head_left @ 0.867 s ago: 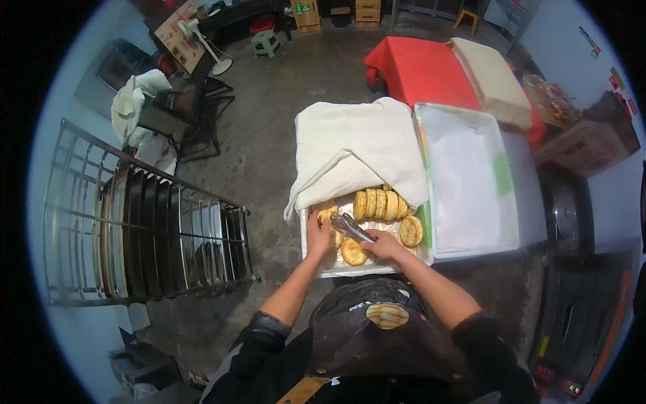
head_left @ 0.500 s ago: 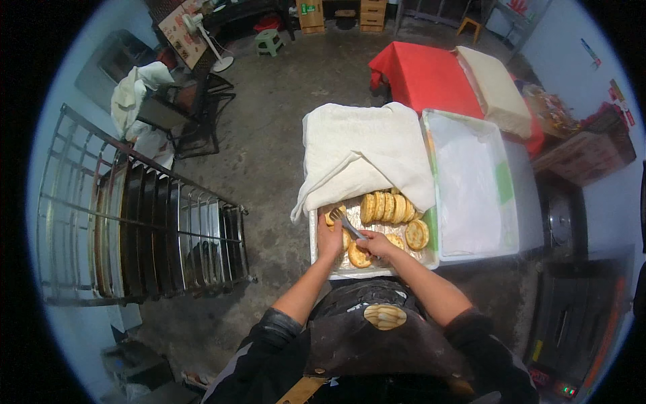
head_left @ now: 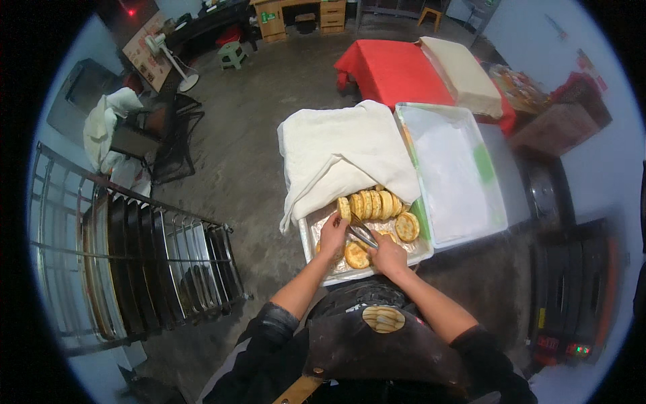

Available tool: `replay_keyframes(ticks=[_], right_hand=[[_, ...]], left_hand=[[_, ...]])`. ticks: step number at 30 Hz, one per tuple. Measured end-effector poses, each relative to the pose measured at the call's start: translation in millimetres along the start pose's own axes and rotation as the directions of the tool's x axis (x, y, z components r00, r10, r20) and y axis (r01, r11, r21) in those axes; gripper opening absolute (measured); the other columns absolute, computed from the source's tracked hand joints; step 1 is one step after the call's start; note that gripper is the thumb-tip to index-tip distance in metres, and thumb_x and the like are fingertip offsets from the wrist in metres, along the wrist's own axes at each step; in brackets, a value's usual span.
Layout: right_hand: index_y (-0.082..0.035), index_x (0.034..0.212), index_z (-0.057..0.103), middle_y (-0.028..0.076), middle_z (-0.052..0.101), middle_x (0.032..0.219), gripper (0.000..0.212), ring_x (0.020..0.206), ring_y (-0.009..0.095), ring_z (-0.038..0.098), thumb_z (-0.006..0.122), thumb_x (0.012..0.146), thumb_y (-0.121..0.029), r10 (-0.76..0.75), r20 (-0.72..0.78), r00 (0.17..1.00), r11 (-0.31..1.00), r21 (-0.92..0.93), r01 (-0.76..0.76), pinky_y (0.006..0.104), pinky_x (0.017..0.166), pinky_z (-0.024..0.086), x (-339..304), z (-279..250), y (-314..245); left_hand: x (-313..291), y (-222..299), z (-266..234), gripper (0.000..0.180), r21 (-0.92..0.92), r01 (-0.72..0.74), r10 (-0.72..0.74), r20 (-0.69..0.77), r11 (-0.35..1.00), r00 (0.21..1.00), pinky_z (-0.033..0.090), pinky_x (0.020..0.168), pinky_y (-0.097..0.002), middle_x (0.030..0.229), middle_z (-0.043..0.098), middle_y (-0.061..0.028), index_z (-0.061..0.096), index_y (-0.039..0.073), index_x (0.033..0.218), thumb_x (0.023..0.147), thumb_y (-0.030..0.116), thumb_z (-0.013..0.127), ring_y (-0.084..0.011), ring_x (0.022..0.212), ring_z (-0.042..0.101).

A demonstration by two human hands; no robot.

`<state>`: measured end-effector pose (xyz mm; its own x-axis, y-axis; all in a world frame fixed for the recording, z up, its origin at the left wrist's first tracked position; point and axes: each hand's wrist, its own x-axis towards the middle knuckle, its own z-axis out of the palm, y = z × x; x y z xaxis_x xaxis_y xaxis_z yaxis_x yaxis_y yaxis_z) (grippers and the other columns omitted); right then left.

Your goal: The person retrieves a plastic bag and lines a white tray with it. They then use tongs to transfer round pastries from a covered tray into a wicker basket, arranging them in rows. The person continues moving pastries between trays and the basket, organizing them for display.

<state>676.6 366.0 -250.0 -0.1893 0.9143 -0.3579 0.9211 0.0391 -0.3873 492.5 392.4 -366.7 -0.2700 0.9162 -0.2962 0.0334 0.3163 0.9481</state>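
left hand (head_left: 333, 237) pinched on round flatbread (head_left: 344, 208), on edge at left end of flatbread row (head_left: 377, 205). right hand (head_left: 389, 255) clamped on metal tongs (head_left: 364, 236), tips near that bread. foil-lined tray (head_left: 421, 248) below, white cloth (head_left: 342, 138) over far part.

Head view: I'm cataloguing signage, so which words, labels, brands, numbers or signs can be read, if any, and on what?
Nothing is legible; these are too small or blurred:
Leaning board: print, unreadable.
Wooden desk: green label, unreadable.
Black appliance: lit display and yellow label, unreadable.
Right wall: reddish sticker, unreadable.
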Motion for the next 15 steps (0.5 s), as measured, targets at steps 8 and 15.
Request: replay_keyframes(ticks=[8,15], right_hand=[[-0.017,0.145,0.054,0.017,0.064,0.122,0.058,0.107,0.037,0.067,0.07,0.091,-0.033,0.02,0.088,0.996,1.0,-0.024,-0.018,0.0475,0.09,0.053,-47.5,-44.0,14.9],[-0.016,0.146,0.054,0.017,0.061,0.139,0.064,0.123,0.034,0.062,0.072,0.089,-0.038,0.162,0.183,0.97,0.982,0.063,-0.176,0.0429,0.102,0.049,-53.8,-73.0,81.3]], left_hand=[[7.1,-20.8,-16.4,0.058,0.111,-0.079,0.058,0.184,0.991,0.981,0.047,0.105,-0.0385,0.134,0.062,-0.0214,0.055,0.0,0.142,0.094,0.03,0.063,-0.0321,0.121,0.062],[-23.4,-13.2,-33.8,0.061,0.814,-0.187,-0.062,0.263,0.55,0.963,0.049,0.103,-0.0464,0.125,0.06,-0.0253,0.061,-0.001,0.127,0.076,0.03,0.075,-0.0398,0.118,0.059]])
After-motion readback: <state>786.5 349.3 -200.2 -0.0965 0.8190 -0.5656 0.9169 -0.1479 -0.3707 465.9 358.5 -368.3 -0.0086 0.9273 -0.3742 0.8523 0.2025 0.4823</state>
